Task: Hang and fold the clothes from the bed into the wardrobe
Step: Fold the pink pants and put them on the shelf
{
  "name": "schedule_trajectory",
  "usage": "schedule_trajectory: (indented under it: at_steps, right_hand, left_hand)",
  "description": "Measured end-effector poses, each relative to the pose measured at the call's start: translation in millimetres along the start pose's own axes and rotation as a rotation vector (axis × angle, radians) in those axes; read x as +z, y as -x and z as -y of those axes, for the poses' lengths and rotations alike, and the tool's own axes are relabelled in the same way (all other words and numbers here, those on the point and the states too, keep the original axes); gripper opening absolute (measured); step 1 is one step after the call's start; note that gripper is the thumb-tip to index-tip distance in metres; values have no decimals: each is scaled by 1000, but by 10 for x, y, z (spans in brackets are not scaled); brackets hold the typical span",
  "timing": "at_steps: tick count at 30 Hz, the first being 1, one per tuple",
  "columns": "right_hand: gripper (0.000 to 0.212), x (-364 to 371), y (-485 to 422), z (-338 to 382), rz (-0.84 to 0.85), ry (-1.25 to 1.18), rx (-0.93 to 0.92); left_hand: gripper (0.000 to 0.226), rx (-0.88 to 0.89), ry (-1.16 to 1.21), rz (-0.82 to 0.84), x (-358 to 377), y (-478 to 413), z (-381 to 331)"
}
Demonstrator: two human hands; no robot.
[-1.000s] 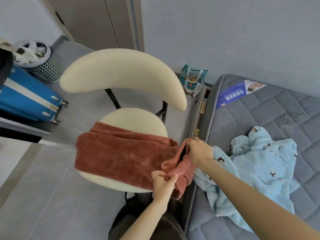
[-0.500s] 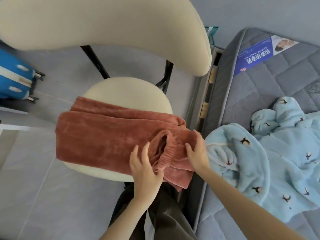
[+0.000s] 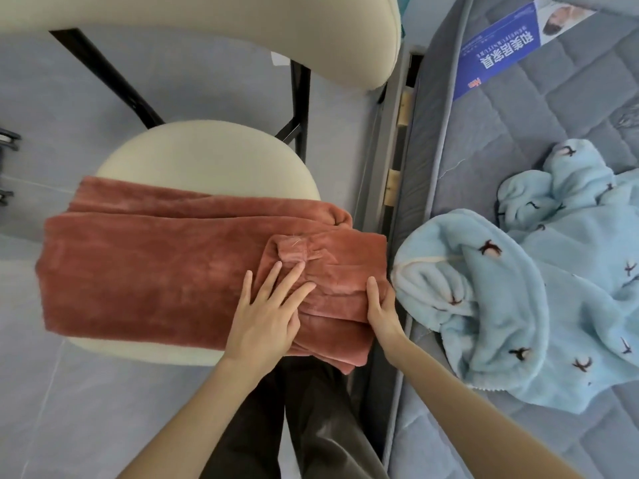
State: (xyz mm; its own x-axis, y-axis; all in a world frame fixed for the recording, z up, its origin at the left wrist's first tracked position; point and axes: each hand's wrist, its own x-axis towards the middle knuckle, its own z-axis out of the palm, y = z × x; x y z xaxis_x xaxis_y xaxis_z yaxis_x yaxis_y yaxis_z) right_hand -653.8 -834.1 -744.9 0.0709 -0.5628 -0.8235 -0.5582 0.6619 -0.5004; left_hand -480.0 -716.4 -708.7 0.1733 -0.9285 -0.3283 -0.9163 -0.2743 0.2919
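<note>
Pressing left hand [image 3: 262,323], fingers spread flat, on folded trousers [image 3: 155,271] draped over cream chair [image 3: 207,150]; pinching their right edge with right hand [image 3: 382,312]. Standing on grey tiled floor [image 3: 207,81]. Just right, on quilted grey bed [image 3: 484,150], crumpled blue fleece [image 3: 518,288].

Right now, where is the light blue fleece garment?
In the head view, the light blue fleece garment lies crumpled on the grey mattress at the right, next to the rust-red garment on the chair seat.

Cream chair seat [image 3: 207,150] carried folded rust fleece garment [image 3: 155,264]; grey mattress [image 3: 518,133] at right carried crumpled blue fleece garment [image 3: 518,305].
</note>
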Motion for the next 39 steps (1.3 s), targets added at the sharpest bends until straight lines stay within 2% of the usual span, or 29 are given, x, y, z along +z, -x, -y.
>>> schedule_trajectory:
  at_steps: [3, 7, 10, 14, 17, 20, 23, 25, 28, 32, 34, 36, 37, 39]
  right_hand:
    - [85, -37, 50, 55, 12, -5, -37]
    - [65, -165, 174, 170, -71, 5, -161]
    - [52, -265, 333, 386, -183, 66, -255]
    - [54, -472, 579, 700, -341, 181, -365]
    - [54, -578, 801, 883, -389, 241, -413]
    - [53, -385, 1070, 1025, -331, 322, -502]
    - [55, -5, 1287, 1169, -252, 358, -579]
    - [53, 293, 1376, 1262, -187, 352, -620]
    - [49, 786, 1419, 1358, -72, 355, -686]
    - [46, 1438, 1352, 1430, 142, 339, -638]
    - [28, 1634, 1306, 1400, 187, 321, -638]
    - [25, 1670, 1238, 1312, 61, 436, -770]
    - [32, 1632, 1193, 1249, -24, 537, -839]
    - [48, 1551, 1103, 1122, -116, 755, -887]
  left_hand:
    - [50, -23, 61, 13, 4, -18, 30]
    - [50, -67, 168, 34, -4, -23, 10]
    - [50, -143, 371, 56, -61, -95, -73]
    - [47, -174, 717, 99, -92, -232, -329]
    - [48, -137, 724, 104, -98, -284, -477]
    - [53, -154, 735, 59, -141, -232, -400]
    - [55, -144, 819, 131, -188, -60, -149]
    - [50, -192, 1025, 175, -267, 122, 68]
    - [48, -383, 1272, 141, -459, 389, 430]
    - [29, -619, 1307, -21, -615, 607, 970]
    - [21, -732, 1271, -43, -692, 684, 1186]
    - [24, -830, 1248, -44, -732, 736, 1317]
    - [29, -853, 1228, -61, -743, 737, 1338]
    - [40, -796, 1029, -194, -755, 705, 1320]
